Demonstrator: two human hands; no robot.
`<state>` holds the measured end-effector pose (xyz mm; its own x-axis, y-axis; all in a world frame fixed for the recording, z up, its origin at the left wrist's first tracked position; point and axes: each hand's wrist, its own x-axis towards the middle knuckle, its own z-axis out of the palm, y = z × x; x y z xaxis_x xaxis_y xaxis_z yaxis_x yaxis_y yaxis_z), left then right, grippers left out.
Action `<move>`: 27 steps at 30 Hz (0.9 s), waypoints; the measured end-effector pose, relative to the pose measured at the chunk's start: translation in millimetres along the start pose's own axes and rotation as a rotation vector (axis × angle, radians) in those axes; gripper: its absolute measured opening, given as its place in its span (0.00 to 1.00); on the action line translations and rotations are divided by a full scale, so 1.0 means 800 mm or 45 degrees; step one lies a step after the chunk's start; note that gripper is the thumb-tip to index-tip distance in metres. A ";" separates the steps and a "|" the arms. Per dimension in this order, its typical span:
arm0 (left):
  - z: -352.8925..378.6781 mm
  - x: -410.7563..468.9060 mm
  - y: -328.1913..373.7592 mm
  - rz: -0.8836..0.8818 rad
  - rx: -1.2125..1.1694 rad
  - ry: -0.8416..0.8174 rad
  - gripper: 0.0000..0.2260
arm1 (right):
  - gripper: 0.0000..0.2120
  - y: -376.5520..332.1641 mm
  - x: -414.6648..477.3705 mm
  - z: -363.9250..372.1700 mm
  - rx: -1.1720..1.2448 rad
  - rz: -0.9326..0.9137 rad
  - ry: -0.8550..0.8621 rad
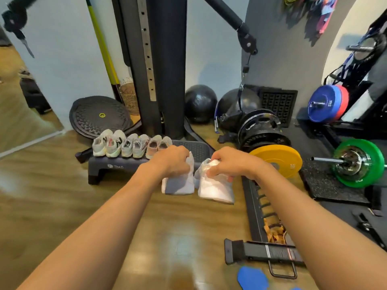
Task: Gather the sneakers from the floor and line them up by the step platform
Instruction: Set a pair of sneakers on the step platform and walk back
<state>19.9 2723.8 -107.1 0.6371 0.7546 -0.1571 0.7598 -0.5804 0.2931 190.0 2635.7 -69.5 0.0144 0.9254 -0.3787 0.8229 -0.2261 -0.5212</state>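
Note:
The dark step platform [109,165] stands on the wooden floor in front of the black machine column. Several pale sneakers [129,145] are lined up in a row on its top, toward the left end. My left hand [174,161] grips a grey-white sneaker [180,184] by its collar, and my right hand [232,163] grips a white sneaker [215,188] the same way. Both shoes hang side by side in the air, heels toward me, just in front of the platform's right end.
A yellow plate [278,159], stacked black plates [261,130] and a green-plated barbell [356,164] lie to the right. Medicine balls [200,103] and a black balance disc [98,115] sit by the wall. A black rack [263,206] lies on the floor at the right.

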 end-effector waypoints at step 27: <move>0.207 0.629 -0.337 -0.158 -0.041 -0.080 0.13 | 0.18 0.181 0.733 0.021 -0.197 0.288 0.063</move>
<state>157.6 3209.5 -421.2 0.5462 0.7986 -0.2527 0.8293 -0.4729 0.2977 308.2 3140.7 -380.4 0.2323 0.8712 -0.4324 0.8726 -0.3830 -0.3031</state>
